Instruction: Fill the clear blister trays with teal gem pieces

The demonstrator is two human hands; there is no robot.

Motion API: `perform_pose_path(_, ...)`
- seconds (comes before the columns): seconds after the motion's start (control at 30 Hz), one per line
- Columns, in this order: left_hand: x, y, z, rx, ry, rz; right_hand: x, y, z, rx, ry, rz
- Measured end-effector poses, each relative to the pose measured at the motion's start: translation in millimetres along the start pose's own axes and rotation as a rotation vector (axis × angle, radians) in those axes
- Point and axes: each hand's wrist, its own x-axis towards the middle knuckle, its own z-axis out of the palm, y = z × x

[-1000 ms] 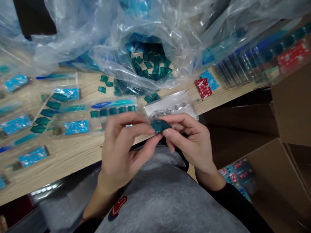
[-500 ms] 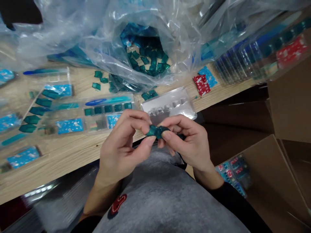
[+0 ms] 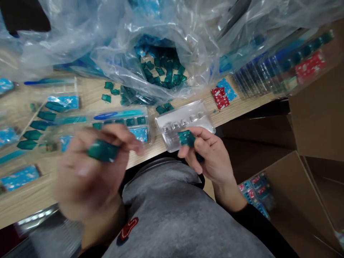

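Blurred by motion, my left hand (image 3: 91, 175) pinches a small dark teal translucent piece (image 3: 103, 151), over the left part of the table edge. My right hand (image 3: 211, 154) grips another teal piece (image 3: 186, 138) between thumb and fingers, and more dark teal shows under its fingers. Just beyond the right hand lies a clear blister tray (image 3: 172, 116) with a row of small square wells. To its left sits a filled clear tray (image 3: 150, 123) with a blue pen-like stick (image 3: 105, 115), teal squares and a blue patterned packet (image 3: 139, 134).
An open plastic bag (image 3: 113, 64) with many teal pieces spans the back. Filled trays (image 3: 63, 80) cover the left. A red packet (image 3: 220, 98), a blue packet (image 3: 228, 89) and a row of upright trays (image 3: 258, 79) stand right. A cardboard box (image 3: 285, 182) holds packed trays.
My hands have come apart, each with a teal piece. The left hand has swung left and down, while the right has stayed nearly in place.
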Motion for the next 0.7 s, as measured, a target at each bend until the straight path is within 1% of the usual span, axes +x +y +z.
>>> perform_pose_path(0.1,-18,-3,9.6,0.145,-0.099,-0.024,-4,0,5,-0.165,-0.011,-0.034)
perform_pose_path(0.17,-25,-6,15.3,0.158,-0.144,-0.007,-5,-2,8,-0.262,0.004,-0.085)
perform_pose_path(0.27,-26,-8,16.7,0.220,-0.188,0.089,-8,-4,12,-0.405,0.065,-0.203)
perform_pose_path(0.37,-23,-9,13.2,0.425,-0.236,0.165,-10,-6,13,-0.540,0.096,-0.333)
perform_pose_path(0.4,-22,-9,12.1,0.477,-0.250,0.189,-11,-6,12,-0.580,0.097,-0.357)
perform_pose_path(0.47,-20,-9,11.0,0.526,-0.278,0.246,-11,-6,11,-0.638,0.099,-0.354)
perform_pose_path(0.57,-17,-11,13.1,0.545,-0.328,0.332,-8,-5,7,-0.607,0.108,-0.322)
perform_pose_path(0.63,-15,-12,16.6,0.593,-0.356,0.370,-4,-2,5,-0.519,0.122,-0.297)
perform_pose_path(0.7,-14,-14,20.4,0.678,-0.361,0.413,-1,2,2,-0.415,0.128,-0.229)
